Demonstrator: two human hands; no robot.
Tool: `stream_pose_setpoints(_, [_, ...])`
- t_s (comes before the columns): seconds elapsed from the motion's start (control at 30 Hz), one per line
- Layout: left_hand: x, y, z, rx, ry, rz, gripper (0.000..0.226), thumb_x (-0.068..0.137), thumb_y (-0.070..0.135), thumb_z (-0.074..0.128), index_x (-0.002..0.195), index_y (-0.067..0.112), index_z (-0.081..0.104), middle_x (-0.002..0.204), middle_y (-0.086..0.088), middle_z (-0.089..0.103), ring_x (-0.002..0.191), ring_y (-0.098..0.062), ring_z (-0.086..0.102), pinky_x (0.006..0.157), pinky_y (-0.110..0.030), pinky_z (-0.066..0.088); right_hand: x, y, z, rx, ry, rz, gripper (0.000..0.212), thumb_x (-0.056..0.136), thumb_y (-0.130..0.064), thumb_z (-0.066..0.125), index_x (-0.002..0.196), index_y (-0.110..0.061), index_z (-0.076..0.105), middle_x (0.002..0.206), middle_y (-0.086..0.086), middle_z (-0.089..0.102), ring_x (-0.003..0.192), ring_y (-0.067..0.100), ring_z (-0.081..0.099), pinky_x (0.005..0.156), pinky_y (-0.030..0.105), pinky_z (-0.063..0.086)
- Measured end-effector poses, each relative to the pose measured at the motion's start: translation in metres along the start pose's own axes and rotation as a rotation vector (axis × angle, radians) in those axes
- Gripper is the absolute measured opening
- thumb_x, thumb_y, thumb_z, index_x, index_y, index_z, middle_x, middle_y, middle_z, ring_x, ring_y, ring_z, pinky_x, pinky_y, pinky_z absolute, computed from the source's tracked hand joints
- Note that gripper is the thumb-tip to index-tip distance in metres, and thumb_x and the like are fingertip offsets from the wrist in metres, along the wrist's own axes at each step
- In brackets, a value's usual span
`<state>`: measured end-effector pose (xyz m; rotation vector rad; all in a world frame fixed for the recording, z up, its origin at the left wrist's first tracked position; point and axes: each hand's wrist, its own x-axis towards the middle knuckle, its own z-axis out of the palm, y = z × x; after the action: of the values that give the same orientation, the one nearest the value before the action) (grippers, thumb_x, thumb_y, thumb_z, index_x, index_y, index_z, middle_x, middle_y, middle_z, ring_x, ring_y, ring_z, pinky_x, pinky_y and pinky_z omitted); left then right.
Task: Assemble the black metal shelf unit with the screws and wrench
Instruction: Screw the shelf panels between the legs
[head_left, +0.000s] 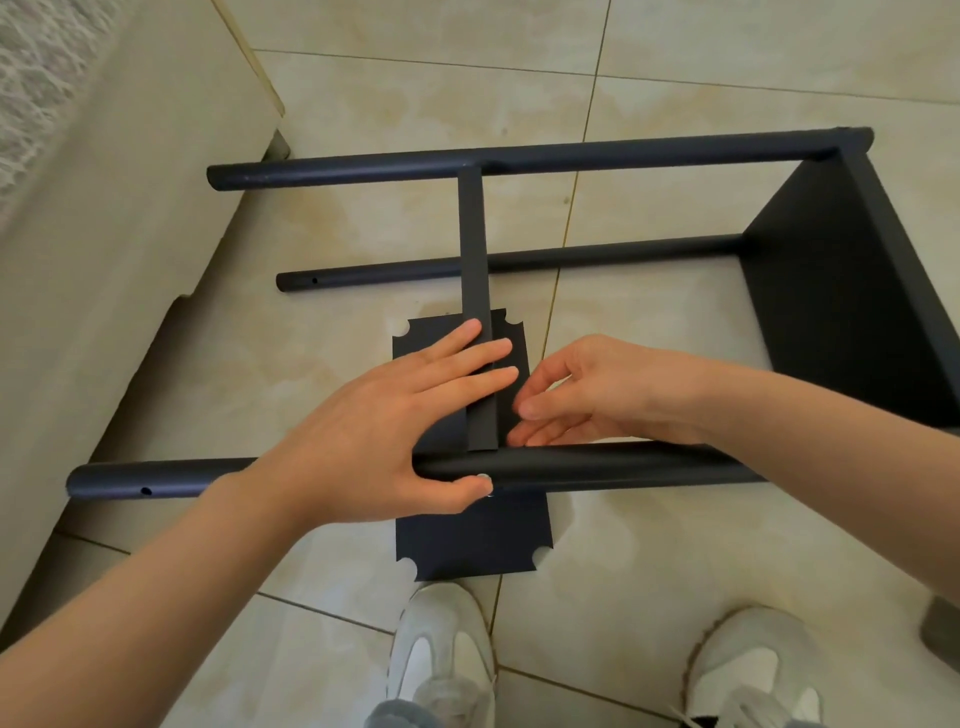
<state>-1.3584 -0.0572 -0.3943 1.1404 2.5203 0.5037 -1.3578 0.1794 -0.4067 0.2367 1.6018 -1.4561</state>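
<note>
The black shelf unit lies on its side on the tiled floor. Its far pole (363, 169), lower back pole (374, 278) and near pole (597, 470) run left to right into the end panel (841, 291). A middle shelf (474, 244), seen edge-on, spans from the far pole to the near pole. My left hand (374, 431) clasps the near pole, fingers lying over the shelf edge and thumb pressed beside a silver screw (484, 476). My right hand (597, 389) hovers behind the pole, fingertips at the shelf edge, holding nothing I can see. No wrench is in view.
A loose flat black panel (467, 540) with notched corners lies on the floor under the near pole. A beige piece of furniture (104, 234) runs along the left side. My white shoes (441, 649) (753, 670) stand just in front of the panel.
</note>
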Motion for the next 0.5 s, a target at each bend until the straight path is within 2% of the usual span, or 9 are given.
stream_pose_setpoints(0.1, [0.001, 0.000, -0.001, 0.002, -0.001, 0.006, 0.082, 0.082, 0.069, 0.051, 0.154, 0.037, 0.028, 0.162, 0.025, 0.015, 0.151, 0.005, -0.002, 0.117, -0.027, 0.019, 0.007, -0.001, 0.002, -0.010, -0.006, -0.001, 0.008, 0.091, -0.014, 0.067, 0.098, -0.012, 0.071, 0.095, 0.007, 0.076, 0.089, 0.015, 0.073, 0.084, 0.027, 0.058])
stream_pose_setpoints(0.23, [-0.001, -0.001, 0.000, 0.021, 0.007, 0.016, 0.082, 0.083, 0.068, 0.051, 0.155, 0.036, 0.026, 0.163, 0.022, 0.016, 0.151, 0.004, -0.001, 0.118, -0.028, 0.021, 0.017, -0.001, 0.006, 0.010, -0.049, 0.007, 0.007, 0.089, -0.009, 0.068, 0.094, -0.009, 0.074, 0.096, 0.010, 0.075, 0.086, 0.016, 0.072, 0.078, 0.023, 0.057])
stream_pose_setpoints(0.4, [0.001, -0.002, 0.001, 0.051, -0.013, 0.009, 0.092, 0.085, 0.070, 0.049, 0.160, 0.032, 0.012, 0.166, 0.022, 0.005, 0.151, 0.004, -0.004, 0.117, -0.022, 0.016, 0.027, -0.001, 0.008, 0.046, -0.205, 0.038, 0.024, 0.089, 0.001, 0.063, 0.076, -0.013, 0.077, 0.093, 0.013, 0.075, 0.087, 0.020, 0.072, 0.079, 0.027, 0.057])
stream_pose_setpoints(0.5, [0.000, -0.003, 0.003, 0.068, -0.021, 0.001, 0.092, 0.084, 0.072, 0.046, 0.160, 0.029, 0.015, 0.166, 0.020, 0.001, 0.151, 0.005, -0.006, 0.118, -0.022, 0.013, 0.033, -0.001, 0.007, 0.071, -0.241, 0.073, 0.017, 0.089, 0.002, 0.062, 0.085, -0.007, 0.076, 0.095, 0.016, 0.073, 0.084, 0.021, 0.071, 0.077, 0.029, 0.058])
